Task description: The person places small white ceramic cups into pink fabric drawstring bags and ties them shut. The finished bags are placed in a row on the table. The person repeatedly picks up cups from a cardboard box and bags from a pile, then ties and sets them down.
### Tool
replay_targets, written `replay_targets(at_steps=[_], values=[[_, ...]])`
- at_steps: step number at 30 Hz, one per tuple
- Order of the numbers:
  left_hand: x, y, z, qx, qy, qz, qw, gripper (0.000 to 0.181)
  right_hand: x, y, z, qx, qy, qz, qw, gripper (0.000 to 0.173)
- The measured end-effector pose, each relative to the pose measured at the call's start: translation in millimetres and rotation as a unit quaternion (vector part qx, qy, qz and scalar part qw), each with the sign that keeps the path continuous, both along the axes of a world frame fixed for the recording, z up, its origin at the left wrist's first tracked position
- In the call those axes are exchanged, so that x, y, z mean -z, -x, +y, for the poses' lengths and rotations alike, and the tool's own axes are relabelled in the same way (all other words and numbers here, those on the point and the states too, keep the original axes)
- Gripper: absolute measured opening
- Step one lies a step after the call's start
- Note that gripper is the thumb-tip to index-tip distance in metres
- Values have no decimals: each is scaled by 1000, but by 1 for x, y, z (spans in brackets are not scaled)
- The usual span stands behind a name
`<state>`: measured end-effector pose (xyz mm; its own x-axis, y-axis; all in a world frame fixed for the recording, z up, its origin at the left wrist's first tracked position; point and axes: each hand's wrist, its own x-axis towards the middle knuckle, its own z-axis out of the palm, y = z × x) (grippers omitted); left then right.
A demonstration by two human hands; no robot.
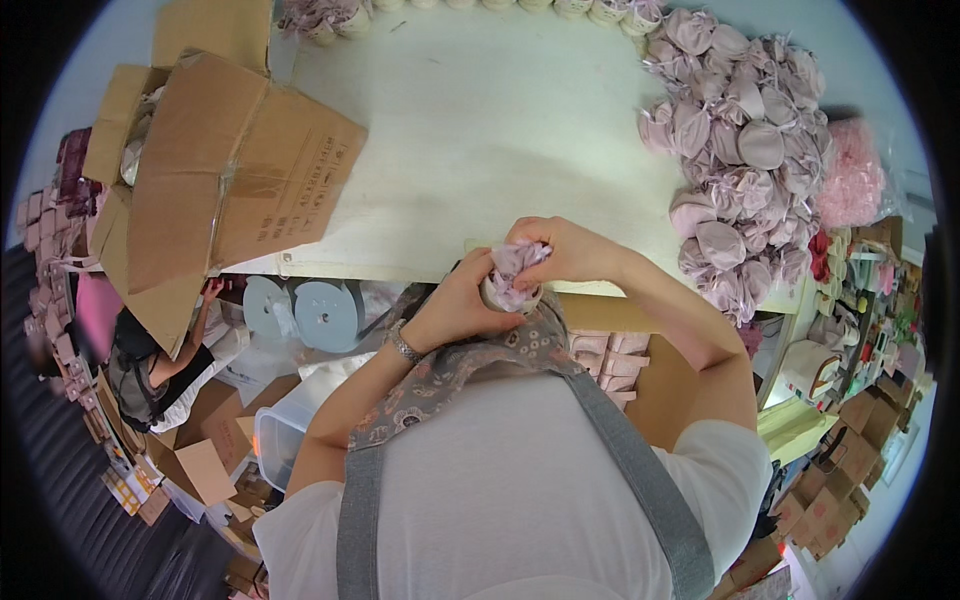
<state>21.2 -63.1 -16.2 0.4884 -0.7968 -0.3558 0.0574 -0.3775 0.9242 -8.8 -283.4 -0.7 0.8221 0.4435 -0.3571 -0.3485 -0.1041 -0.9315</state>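
Close to the table's near edge, my left hand [463, 300] is wrapped around a small cream cup-like container [531, 303]. A gathered lilac fabric pouch [517, 262] sits in the container's mouth, its top bunched up. My right hand [570, 247] grips the pouch from the right, thumb pressed down on the fabric. My fingers hide much of the container. Beyond both hands is the white tabletop [480, 142]. A large heap of similar lilac pouches [750, 150] covers its right side.
An open cardboard box [247, 165] stands on the left. Small containers [532, 4] line the far edge, some holding lilac pouches [326, 19]. Ribbon rolls [326, 315] and a clear plastic bin [285, 435] are below left. Another person [161, 367] is at the left. Pink packages [611, 360] lie beneath the table.
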Motion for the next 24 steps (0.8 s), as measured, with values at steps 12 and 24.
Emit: replay_targets(at_steps=[12,24], values=[[-2,-13,2,-82,68,114,988,107,3,18,17,194,58,-4,979,69],[-208,-145,132,-314,136,-282,896,34,144,-276,17,335,95,-244,905,63]])
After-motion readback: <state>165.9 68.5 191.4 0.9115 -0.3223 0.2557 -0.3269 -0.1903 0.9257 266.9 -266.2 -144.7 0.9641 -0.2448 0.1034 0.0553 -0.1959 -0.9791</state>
